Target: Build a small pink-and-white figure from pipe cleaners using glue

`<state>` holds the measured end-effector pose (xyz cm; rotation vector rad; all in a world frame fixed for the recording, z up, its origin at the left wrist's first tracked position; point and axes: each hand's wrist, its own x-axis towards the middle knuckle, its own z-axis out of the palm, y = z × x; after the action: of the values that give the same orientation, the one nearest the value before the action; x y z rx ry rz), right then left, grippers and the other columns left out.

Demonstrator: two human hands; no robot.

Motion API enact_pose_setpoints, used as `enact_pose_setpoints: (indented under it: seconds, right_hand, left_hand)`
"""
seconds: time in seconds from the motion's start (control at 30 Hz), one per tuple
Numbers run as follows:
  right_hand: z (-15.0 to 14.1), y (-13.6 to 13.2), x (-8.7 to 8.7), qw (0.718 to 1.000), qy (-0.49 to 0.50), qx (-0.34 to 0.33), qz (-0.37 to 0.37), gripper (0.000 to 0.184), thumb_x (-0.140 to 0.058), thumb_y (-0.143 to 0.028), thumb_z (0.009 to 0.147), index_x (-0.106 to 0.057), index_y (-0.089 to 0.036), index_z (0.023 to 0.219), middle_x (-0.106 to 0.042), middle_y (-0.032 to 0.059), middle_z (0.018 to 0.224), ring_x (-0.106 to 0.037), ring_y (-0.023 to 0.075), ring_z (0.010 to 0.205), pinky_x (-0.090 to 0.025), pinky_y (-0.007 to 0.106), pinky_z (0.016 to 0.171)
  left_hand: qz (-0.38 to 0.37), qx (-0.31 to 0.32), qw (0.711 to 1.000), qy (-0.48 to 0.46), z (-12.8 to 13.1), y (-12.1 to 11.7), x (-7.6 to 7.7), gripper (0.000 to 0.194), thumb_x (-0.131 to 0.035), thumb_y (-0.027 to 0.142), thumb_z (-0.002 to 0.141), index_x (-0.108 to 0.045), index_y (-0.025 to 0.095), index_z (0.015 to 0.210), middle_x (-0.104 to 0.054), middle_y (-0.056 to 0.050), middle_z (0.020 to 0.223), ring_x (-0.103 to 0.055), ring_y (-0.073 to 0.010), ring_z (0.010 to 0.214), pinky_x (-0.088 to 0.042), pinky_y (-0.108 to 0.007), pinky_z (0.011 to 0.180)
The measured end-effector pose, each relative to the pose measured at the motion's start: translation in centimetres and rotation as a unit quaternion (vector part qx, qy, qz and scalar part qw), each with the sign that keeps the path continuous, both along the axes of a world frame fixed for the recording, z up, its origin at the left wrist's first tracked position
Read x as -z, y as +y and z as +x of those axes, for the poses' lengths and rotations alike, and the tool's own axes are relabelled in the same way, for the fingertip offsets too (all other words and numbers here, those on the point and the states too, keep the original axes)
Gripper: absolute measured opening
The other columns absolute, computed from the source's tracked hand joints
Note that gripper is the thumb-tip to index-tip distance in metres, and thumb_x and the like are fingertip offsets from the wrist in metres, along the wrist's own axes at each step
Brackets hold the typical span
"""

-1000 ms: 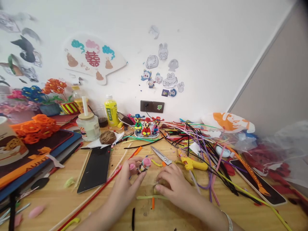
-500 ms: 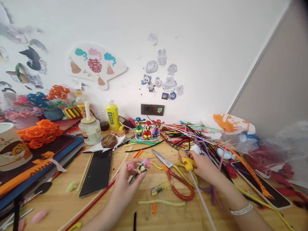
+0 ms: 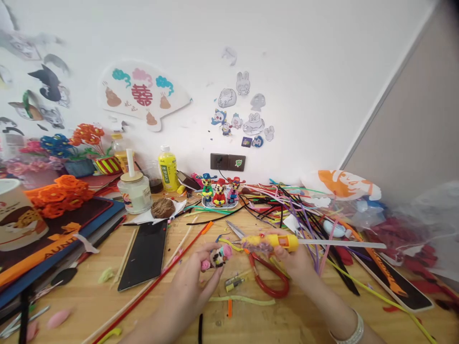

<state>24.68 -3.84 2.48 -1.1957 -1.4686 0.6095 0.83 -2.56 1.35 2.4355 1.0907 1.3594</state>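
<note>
My left hand (image 3: pixel 195 277) pinches a small pipe-cleaner figurine (image 3: pixel 218 256) with pink, white and black parts between thumb and fingers. To its right, my right hand (image 3: pixel 292 258) is closed around a yellow hot glue gun (image 3: pixel 272 242) held level above the table. Its nozzle points left towards the figurine, apart from it, and a long translucent glue stick (image 3: pixel 340 243) sticks out of its back. Beneath the glue gun lie scissors (image 3: pixel 268 282) with red-orange handles, partly covered by it. A small clear-and-yellow piece (image 3: pixel 234 282) rests on the table between my hands.
Three finished figurines (image 3: pixel 220 192) stand on a small plate near the wall. A heap of pipe cleaners (image 3: pixel 287 205) spreads at the back right. On the left are a dark phone (image 3: pixel 143 255), a glass jar (image 3: pixel 134 193), a yellow bottle (image 3: pixel 168 169) and a paper cup (image 3: pixel 19 215).
My right hand has lifted the glue gun off the table and turned it level, nozzle to the left. My left hand has shifted slightly right and down with the figurine, which has turned.
</note>
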Motion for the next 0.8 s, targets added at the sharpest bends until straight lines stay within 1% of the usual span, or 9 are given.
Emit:
enact_pose_setpoints:
  seconds: [0.07,0.2,0.33,0.4,0.6,0.8]
  right_hand:
    - [-0.42,-0.10,0.19,1.000,0.009,0.013,0.003,0.042,-0.053,-0.058,0.070,-0.057,-0.021,0.089,-0.066,0.0082,0.083,-0.062,0.0244,0.075,-0.050,0.036,0.068]
    - [-0.31,-0.04,0.61,0.999,0.044,0.006,-0.015,0.041,-0.055,-0.057,0.069,-0.056,-0.020,0.088,-0.065,0.0059,0.072,-0.061,0.0221,0.063,-0.050,0.035,0.060]
    - [-0.18,-0.08,1.07,0.997,0.065,0.006,-0.036,0.041,-0.058,-0.055,0.068,-0.055,-0.019,0.089,-0.063,0.0050,0.072,-0.060,0.0206,0.063,-0.049,0.033,0.058]
    - [-0.28,-0.16,1.08,0.997,0.067,-0.002,-0.042,0.041,-0.057,-0.055,0.069,-0.055,-0.019,0.089,-0.062,0.0048,0.071,-0.059,0.0195,0.059,-0.048,0.031,0.054]
    - [-0.60,-0.19,0.71,0.996,0.078,-0.025,-0.043,0.041,-0.057,-0.055,0.069,-0.053,-0.019,0.087,-0.054,-0.0013,0.054,-0.048,0.0132,0.044,-0.040,0.025,0.042]
    - [-0.93,-0.17,0.60,0.995,0.091,-0.034,-0.028,0.044,-0.055,-0.057,0.069,-0.049,-0.018,0.087,-0.047,-0.0050,0.049,-0.041,0.0099,0.039,-0.034,0.021,0.035]
  left_hand:
    - [0.006,0.000,1.000,0.002,0.00,-0.06,-0.04,0.013,-0.050,0.019,0.076,-0.039,0.021,0.082,-0.063,-0.009,0.097,-0.063,-0.0178,0.085,-0.051,-0.028,0.067]
    - [0.012,0.002,1.000,0.002,-0.05,-0.08,-0.04,0.015,-0.049,0.018,0.078,-0.035,0.022,0.081,-0.063,-0.010,0.097,-0.063,-0.0181,0.087,-0.050,-0.028,0.068]
    - [0.009,0.008,1.000,0.000,-0.07,-0.06,0.08,0.017,-0.049,0.018,0.078,-0.033,0.023,0.082,-0.062,-0.011,0.099,-0.062,-0.0186,0.087,-0.050,-0.029,0.068]
    - [0.005,0.013,1.000,0.000,-0.08,-0.08,0.06,0.017,-0.049,0.017,0.078,-0.033,0.023,0.081,-0.062,-0.010,0.099,-0.062,-0.0182,0.087,-0.049,-0.029,0.068]
    - [0.004,0.014,1.000,0.009,-0.20,-0.13,0.07,0.017,-0.048,0.017,0.078,-0.033,0.022,0.082,-0.061,-0.010,0.098,-0.061,-0.0175,0.088,-0.049,-0.028,0.069]
    - [-0.003,0.007,1.000,0.021,-0.14,-0.30,-0.13,0.016,-0.046,0.016,0.079,-0.031,0.023,0.082,-0.060,-0.009,0.098,-0.061,-0.0173,0.088,-0.048,-0.028,0.069]
